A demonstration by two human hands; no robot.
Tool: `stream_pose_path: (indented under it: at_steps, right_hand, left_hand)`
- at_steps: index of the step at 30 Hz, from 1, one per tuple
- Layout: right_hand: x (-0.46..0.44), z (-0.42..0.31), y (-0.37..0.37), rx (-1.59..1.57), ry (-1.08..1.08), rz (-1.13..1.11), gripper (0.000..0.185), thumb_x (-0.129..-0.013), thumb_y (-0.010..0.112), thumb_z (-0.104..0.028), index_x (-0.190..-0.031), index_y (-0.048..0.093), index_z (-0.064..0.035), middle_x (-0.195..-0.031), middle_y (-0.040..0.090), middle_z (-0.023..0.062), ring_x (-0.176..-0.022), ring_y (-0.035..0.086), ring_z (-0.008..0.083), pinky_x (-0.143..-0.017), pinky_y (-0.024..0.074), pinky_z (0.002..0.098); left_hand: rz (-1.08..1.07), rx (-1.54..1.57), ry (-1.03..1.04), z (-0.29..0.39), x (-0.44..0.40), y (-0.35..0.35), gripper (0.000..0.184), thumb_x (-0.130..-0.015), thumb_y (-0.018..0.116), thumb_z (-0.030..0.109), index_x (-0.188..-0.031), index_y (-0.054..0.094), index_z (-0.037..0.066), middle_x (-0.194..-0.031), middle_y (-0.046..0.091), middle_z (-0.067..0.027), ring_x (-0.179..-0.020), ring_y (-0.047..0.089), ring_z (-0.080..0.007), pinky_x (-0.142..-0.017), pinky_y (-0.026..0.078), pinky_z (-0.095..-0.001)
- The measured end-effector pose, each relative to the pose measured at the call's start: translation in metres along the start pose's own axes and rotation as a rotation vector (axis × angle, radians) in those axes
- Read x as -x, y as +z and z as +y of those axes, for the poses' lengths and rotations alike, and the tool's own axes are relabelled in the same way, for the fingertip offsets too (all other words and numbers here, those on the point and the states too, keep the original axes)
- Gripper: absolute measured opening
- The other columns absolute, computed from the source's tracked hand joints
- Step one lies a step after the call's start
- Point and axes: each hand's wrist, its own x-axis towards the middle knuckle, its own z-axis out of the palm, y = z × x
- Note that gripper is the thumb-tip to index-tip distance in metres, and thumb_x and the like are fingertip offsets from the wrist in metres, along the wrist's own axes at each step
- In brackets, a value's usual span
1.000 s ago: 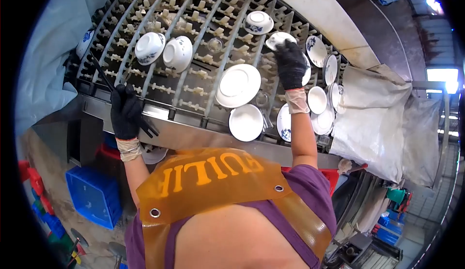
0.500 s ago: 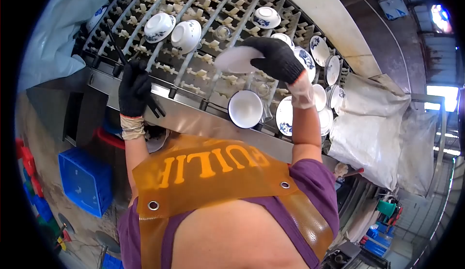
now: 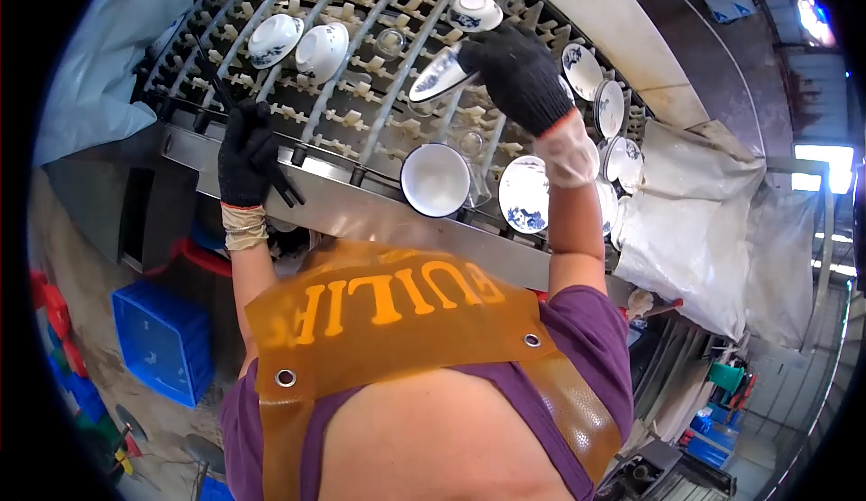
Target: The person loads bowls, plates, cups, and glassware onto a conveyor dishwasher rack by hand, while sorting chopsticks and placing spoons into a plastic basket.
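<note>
A pegged conveyor [image 3: 356, 122] filled the work area. The right hand [image 3: 505, 68] was curled round one end of a tilted, blue-patterned dish [image 3: 437, 75] over the conveyor's middle; the left hand [image 3: 248, 152] was closed on dark sticks [image 3: 290, 191] by the near edge. The dish looked ceramic: probably stiff, fairly light, breakable, slippery if wet, best gripped by its rim. Outward, a white bowl [image 3: 435, 181] sat at the near edge, with two upturned bowls [image 3: 322, 53] farther left.
</note>
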Motion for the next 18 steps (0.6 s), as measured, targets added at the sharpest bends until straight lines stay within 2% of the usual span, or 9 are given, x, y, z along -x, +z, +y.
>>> stream_pose_path:
  at_steps: [2,4,6,8,10,12,14,16,18]
  right_hand:
    - [-0.011,0.011,0.020,-0.119,-0.136,0.052,0.020,-0.063,0.057,-0.001,-0.080,0.061,-0.0109,-0.077,0.061,0.0070,-0.079,0.058,0.0266,-0.072,0.0442,0.0364]
    - [-0.014,0.017,0.066,-0.010,-0.170,-0.020,0.022,-0.062,0.056,0.000,-0.078,0.061,-0.0123,-0.076,0.059,0.0062,-0.079,0.057,0.0279,-0.071,0.0441,0.0369]
    - [-0.018,0.014,0.098,0.095,-0.050,-0.174,0.022,-0.060,0.056,0.002,-0.076,0.060,-0.0128,-0.075,0.058,0.0059,-0.079,0.056,0.0280,-0.070,0.0439,0.0375]
    - [-0.023,0.038,0.122,0.051,0.001,-0.204,0.031,-0.058,0.061,-0.003,-0.086,0.062,-0.0136,-0.086,0.059,0.0111,-0.088,0.056,0.0300,-0.076,0.0442,0.0386]
    - [-0.004,0.072,0.130,0.132,0.264,0.271,0.047,-0.057,0.069,-0.012,-0.103,0.059,-0.0138,-0.099,0.058,0.0169,-0.097,0.053,0.0328,-0.085,0.0424,0.0390]
    - [0.036,0.106,0.109,-0.015,0.523,0.317,0.061,-0.057,0.073,-0.022,-0.115,0.054,-0.0130,-0.110,0.054,0.0189,-0.105,0.050,0.0346,-0.091,0.0393,0.0391]
    - [0.099,0.152,0.119,-0.002,0.850,0.179,0.055,-0.066,0.071,-0.028,-0.115,0.053,-0.0097,-0.108,0.057,0.0185,-0.101,0.052,0.0355,-0.089,0.0403,0.0401]
    - [0.147,0.167,0.119,-0.076,1.142,-0.278,0.051,-0.071,0.068,-0.033,-0.113,0.054,-0.0077,-0.104,0.059,0.0195,-0.095,0.055,0.0353,-0.086,0.0422,0.0398]
    - [0.193,0.183,0.129,-0.304,1.124,-0.142,0.047,-0.074,0.066,-0.036,-0.111,0.056,-0.0087,-0.097,0.062,0.0166,-0.087,0.059,0.0302,-0.080,0.0444,0.0372]
  left_hand:
    - [0.069,0.008,0.043,-0.002,0.000,-0.003,0.031,-0.094,0.040,0.026,-0.109,0.052,0.001,-0.094,0.054,-0.0102,-0.048,0.032,-0.0040,-0.045,0.031,-0.0163]
    - [0.041,0.026,0.033,-0.004,0.000,-0.007,0.031,-0.095,0.040,0.026,-0.109,0.052,0.001,-0.095,0.054,-0.0102,-0.049,0.033,-0.0040,-0.045,0.031,-0.0167]
    - [0.024,0.043,0.031,-0.004,0.003,-0.006,0.031,-0.095,0.039,0.026,-0.110,0.052,0.001,-0.096,0.054,-0.0102,-0.049,0.034,-0.0040,-0.046,0.031,-0.0171]
    - [0.017,0.066,0.021,-0.008,0.006,-0.004,0.032,-0.095,0.039,0.026,-0.110,0.052,0.001,-0.097,0.054,-0.0104,-0.050,0.036,-0.0038,-0.046,0.031,-0.0171]
    - [-0.011,0.069,0.017,-0.010,0.007,-0.002,0.032,-0.095,0.039,0.026,-0.110,0.052,0.001,-0.096,0.055,-0.0103,-0.050,0.037,-0.0037,-0.046,0.031,-0.0170]
    - [0.023,0.052,0.029,-0.015,0.010,0.001,0.032,-0.094,0.040,0.027,-0.110,0.053,0.002,-0.093,0.055,-0.0093,-0.050,0.037,-0.0035,-0.046,0.031,-0.0165]
    - [0.034,0.004,0.026,-0.018,0.011,0.004,0.030,-0.094,0.042,0.028,-0.108,0.054,0.004,-0.091,0.057,-0.0075,-0.049,0.035,-0.0027,-0.045,0.029,-0.0166]
    - [0.047,-0.041,0.017,-0.022,0.014,0.010,0.029,-0.093,0.043,0.029,-0.105,0.055,0.005,-0.090,0.058,-0.0058,-0.048,0.033,-0.0018,-0.043,0.028,-0.0167]
    - [0.150,-0.281,0.031,-0.031,0.019,0.019,0.024,-0.092,0.046,0.028,-0.100,0.056,0.008,-0.083,0.057,-0.0025,-0.047,0.033,-0.0020,-0.042,0.027,-0.0166]
